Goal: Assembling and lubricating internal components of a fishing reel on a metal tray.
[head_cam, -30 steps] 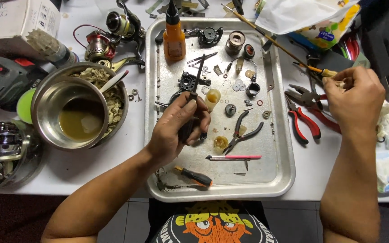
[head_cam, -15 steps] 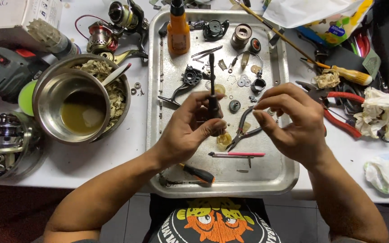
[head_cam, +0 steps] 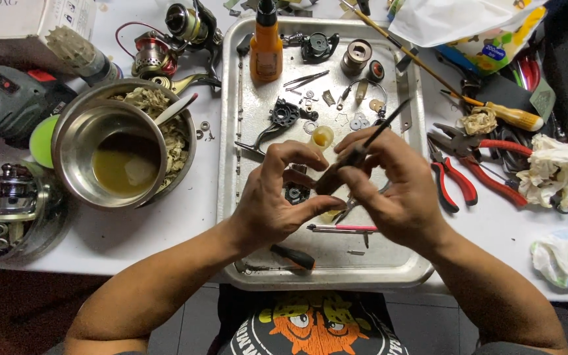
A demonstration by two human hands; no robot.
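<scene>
Over a metal tray (head_cam: pixel 231 197) both hands work close together. My left hand (head_cam: pixel 277 197) pinches a small dark reel part (head_cam: pixel 295 190) between thumb and fingers. My right hand (head_cam: pixel 389 187) holds a thin dark tool (head_cam: pixel 369 141) that slants up to the right, its lower end at the part. Beneath the hands lie small pliers (head_cam: pixel 348 205), a pink-handled tool (head_cam: pixel 340 228) and a small screwdriver with an orange-and-black handle (head_cam: pixel 290 256). A black reel frame (head_cam: pixel 277 121), a small yellow cup (head_cam: pixel 322 137) and several washers lie farther back on the tray.
A steel bowl (head_cam: pixel 73 131) of yellowish liquid stands at the left with a brush in it. Fishing reels (head_cam: pixel 8 197), an orange bottle (head_cam: pixel 266 46), red-handled pliers (head_cam: pixel 455 177), a yellow-handled screwdriver (head_cam: pixel 507 115), crumpled rags (head_cam: pixel 553 171) and a cardboard box (head_cam: pixel 27 16) crowd the white table.
My right hand came in from the tools at the right and joined the left over the tray. The thin tool, upright before, now slants to the right.
</scene>
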